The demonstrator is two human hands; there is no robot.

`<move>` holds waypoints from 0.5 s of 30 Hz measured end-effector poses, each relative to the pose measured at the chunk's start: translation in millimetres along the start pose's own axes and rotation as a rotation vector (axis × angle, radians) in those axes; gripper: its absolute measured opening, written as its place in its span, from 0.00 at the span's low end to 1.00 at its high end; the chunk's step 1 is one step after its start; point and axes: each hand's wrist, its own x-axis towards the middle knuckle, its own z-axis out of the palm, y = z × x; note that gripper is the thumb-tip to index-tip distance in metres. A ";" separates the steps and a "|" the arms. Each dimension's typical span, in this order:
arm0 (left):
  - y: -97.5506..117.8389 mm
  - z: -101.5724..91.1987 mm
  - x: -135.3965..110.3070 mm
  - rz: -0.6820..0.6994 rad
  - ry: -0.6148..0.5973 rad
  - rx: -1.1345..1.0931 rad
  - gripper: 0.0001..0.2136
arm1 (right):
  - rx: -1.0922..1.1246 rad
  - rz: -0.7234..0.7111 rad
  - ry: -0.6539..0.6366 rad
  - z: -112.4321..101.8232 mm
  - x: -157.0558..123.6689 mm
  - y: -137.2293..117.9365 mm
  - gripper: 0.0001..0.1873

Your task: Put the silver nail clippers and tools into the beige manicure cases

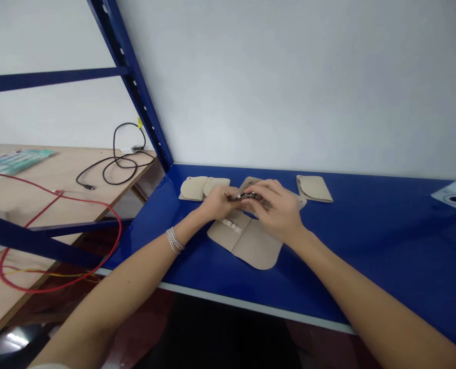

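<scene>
My left hand (219, 202) is closed in a pinch, thumb on top, at the middle of the blue table. Touching its fingertips from the right is my right hand (278, 209), which pinches a small, dark, shiny metal piece (253, 196); its exact kind is too small to tell. What my left fingers grip is mostly hidden. Below both hands an unfolded beige case (260, 248) lies flat, with a centre crease and small white tabs (231, 225) on its left half. Another beige flap (251, 181) with a snap shows behind my fingers, partly covered.
Two folded beige pouches (194, 188) lie to the left, and one more folded pouch (314, 188) to the right. A white device with a round dark lens (454, 198) sits at the far right. A blue metal post (135, 87), a red cable (116, 225) and a wooden table (54, 189) are left.
</scene>
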 end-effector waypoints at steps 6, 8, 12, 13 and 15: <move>-4.0 1.4 2.5 -0.023 0.015 -0.129 0.11 | -0.010 0.008 0.145 0.5 -1.0 0.9 0.05; -3.9 2.0 3.1 -0.007 0.022 -0.159 0.10 | -0.011 0.012 0.181 1.6 -1.4 1.4 0.05; -4.9 3.1 3.6 -0.004 0.028 -0.188 0.10 | 0.051 0.093 0.210 3.5 -0.8 4.0 0.05; -5.8 3.3 3.7 -0.013 0.036 -0.184 0.10 | 0.085 0.120 0.234 3.4 0.0 5.7 0.05; -8.5 3.3 4.0 -0.046 0.059 -0.175 0.11 | 0.148 0.171 0.308 1.9 2.6 10.9 0.05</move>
